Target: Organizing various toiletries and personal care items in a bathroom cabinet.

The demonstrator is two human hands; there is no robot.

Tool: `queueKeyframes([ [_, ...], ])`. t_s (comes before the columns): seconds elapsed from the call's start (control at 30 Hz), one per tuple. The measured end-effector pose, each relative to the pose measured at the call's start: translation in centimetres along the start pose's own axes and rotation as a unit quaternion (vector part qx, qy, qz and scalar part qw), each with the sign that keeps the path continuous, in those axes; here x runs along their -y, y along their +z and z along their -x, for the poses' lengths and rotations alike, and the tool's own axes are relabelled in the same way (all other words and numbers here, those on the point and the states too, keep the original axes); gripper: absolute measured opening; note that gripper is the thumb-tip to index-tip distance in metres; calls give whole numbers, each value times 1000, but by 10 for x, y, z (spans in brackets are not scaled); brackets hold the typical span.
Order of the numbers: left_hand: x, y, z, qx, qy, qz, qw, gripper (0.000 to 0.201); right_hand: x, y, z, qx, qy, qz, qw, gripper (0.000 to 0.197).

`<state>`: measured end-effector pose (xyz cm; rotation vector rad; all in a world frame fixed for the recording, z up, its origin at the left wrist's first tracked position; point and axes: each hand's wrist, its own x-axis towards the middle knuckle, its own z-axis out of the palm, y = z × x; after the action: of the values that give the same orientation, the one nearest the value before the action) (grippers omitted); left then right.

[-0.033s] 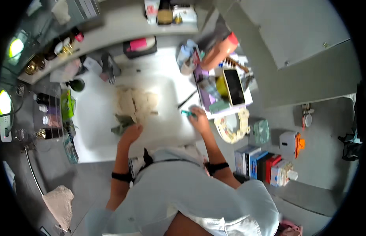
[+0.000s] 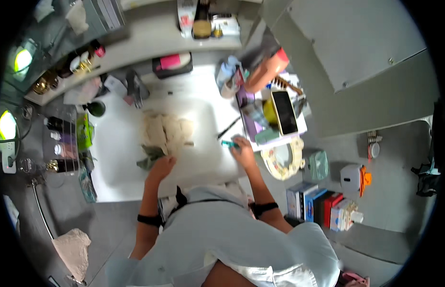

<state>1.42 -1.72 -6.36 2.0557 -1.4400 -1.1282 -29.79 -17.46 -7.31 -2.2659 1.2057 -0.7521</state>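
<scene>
In the white sink [image 2: 110, 143] lies a rumpled cream cloth [image 2: 167, 131] in shallow, cloudy-looking water. Beside its lower left part is a grey-green cloth [image 2: 148, 159]. My left hand [image 2: 161, 168] is closed at the edge of this grey-green cloth, with the fingers curled and partly hidden. On the right rim of the sink, my right hand [image 2: 243, 153] pinches a small teal object [image 2: 227, 143], whose kind I cannot make out. A thin dark stick-like thing [image 2: 228, 128] lies just beyond that hand.
Right of the sink sits a purple tray [image 2: 249, 119] crowded with toiletries, a phone [image 2: 284, 112] and a comb [image 2: 288, 85]. A faucet [image 2: 136, 88] stands at the back left. Bottles fill a clear rack [image 2: 60, 138] on the left. A patterned toilet seat [image 2: 296, 165] is right.
The whole view has shifted slightly, so everything appears a little lower. Both hands keep their places by the grey-green cloth and the teal object.
</scene>
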Motion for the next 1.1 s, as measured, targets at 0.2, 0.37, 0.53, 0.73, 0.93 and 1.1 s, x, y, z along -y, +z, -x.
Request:
queueKeyframes([
  [0.2, -31, -13, 13, -41, 21, 106, 993, 29, -2, 3, 8, -13, -25, 38, 999, 32],
  [0.37, -42, -19, 11, -53, 35, 130, 989, 24, 0, -2, 4, -19, -9, 47, 999, 26],
  [0.53, -46, -25, 6, -40, 46, 120, 991, 24, -2, -13, 6, -26, 42, 10, 999, 25],
  [0.73, -66, -41, 1, -42, 70, 158, 984, 23, 44, -52, -1, 15, 148, -79, 986, 25],
  [0.93, -164, -77, -2, -16, 119, 288, 950, 31, 122, -90, -51, 12, -5, -97, 995, 23],
  [1.1, -188, -89, -23, 25, 102, 469, 877, 29, 159, -94, -92, 54, -57, -155, 985, 24],
])
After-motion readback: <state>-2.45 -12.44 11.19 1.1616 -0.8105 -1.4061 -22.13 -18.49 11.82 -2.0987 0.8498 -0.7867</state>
